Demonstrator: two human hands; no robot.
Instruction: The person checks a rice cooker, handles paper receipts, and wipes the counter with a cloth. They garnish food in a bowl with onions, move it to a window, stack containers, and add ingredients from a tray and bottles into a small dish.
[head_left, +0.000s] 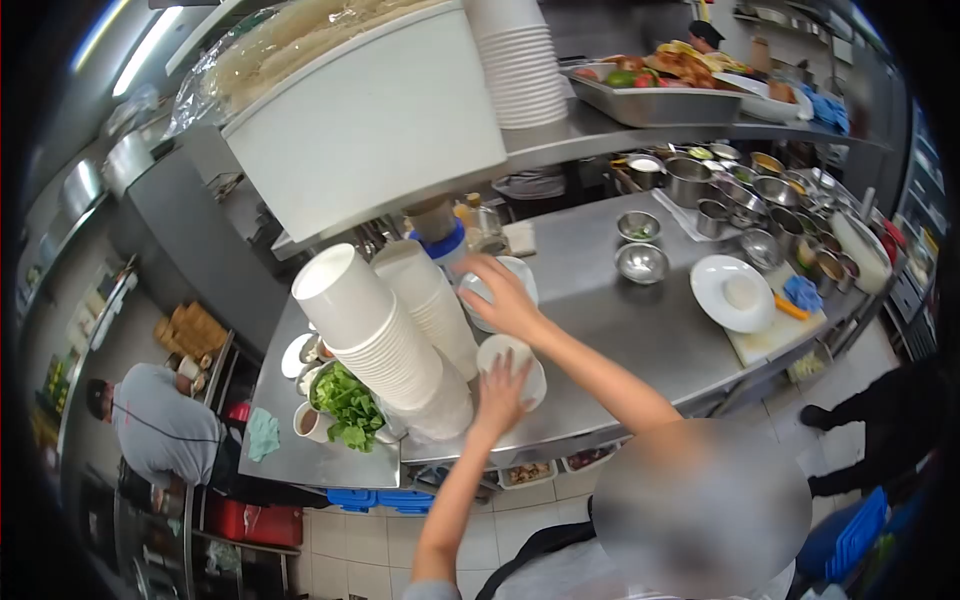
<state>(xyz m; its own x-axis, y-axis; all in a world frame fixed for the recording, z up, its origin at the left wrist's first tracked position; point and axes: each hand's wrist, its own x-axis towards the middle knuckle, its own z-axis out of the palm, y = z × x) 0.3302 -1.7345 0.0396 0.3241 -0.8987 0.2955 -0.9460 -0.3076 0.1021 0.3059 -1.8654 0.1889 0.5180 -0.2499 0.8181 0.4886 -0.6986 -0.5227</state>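
My left hand [500, 396] lies with fingers spread against a small white bowl [530, 372] at the near side of the steel counter. Farther up, my right hand [506, 302] reaches over a white dish [518, 275], fingers stretched out and slightly bent. To the left of both hands stand tall stacks of white tubs, the nearer stack [385, 345] tilted in this view and the other stack [425, 300] behind it. A blue-rimmed container [440, 242] stands just beyond my right hand.
Green lettuce [350, 405] and a cup [313, 422] sit left of the stacks. Metal bowls [641, 262], a white plate [733, 293] and an orange-handled knife [791, 306] lie to the right. A shelf [590, 135] overhangs the counter. A co-worker [165, 425] stands at left.
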